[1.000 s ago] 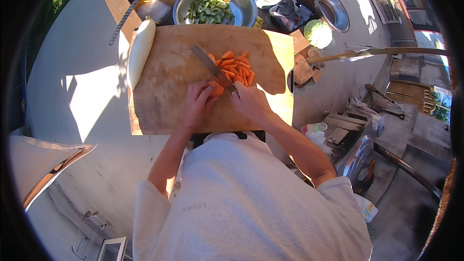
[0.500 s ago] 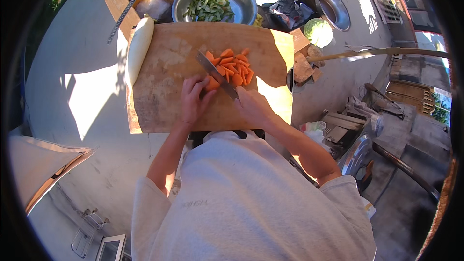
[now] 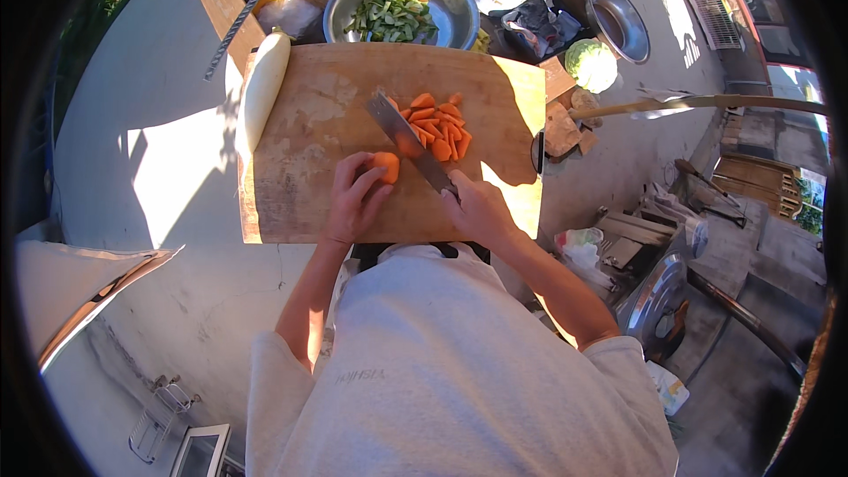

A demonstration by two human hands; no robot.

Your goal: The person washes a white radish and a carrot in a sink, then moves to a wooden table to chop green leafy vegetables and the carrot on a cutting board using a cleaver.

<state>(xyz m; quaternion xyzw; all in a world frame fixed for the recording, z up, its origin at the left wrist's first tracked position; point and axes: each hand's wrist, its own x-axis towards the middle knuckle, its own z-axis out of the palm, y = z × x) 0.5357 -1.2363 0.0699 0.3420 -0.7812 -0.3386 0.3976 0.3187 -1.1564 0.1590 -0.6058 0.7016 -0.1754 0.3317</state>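
On a wooden cutting board (image 3: pixel 309 203) my left hand (image 3: pixel 354 194) curls its fingers around an uncut carrot piece (image 3: pixel 385 166). My right hand (image 3: pixel 480 210) grips the handle of a kitchen knife (image 3: pixel 411 143), whose broad blade slants up and to the left. Cut carrot slices (image 3: pixel 439 129) lie in a loose heap just beyond the blade, on its right side. The blade stands between the heap and the carrot piece, apart from that piece. A long white radish (image 3: pixel 263 93) rests along the board's left edge.
Behind the board stands a steel bowl (image 3: pixel 464 9) with chopped greens (image 3: pixel 393 16). A cabbage (image 3: pixel 590 65) and an empty metal basin (image 3: pixel 617 22) are at the far right. A twisted metal rod (image 3: pixel 232 34) sticks out at the far left. A round metal lid (image 3: pixel 658 296) lies lower right.
The knife has moved right and nearer to me, pushing away from the carrot piece toward the heap. My left hand stays on the piece, which now shows apart from the blade.
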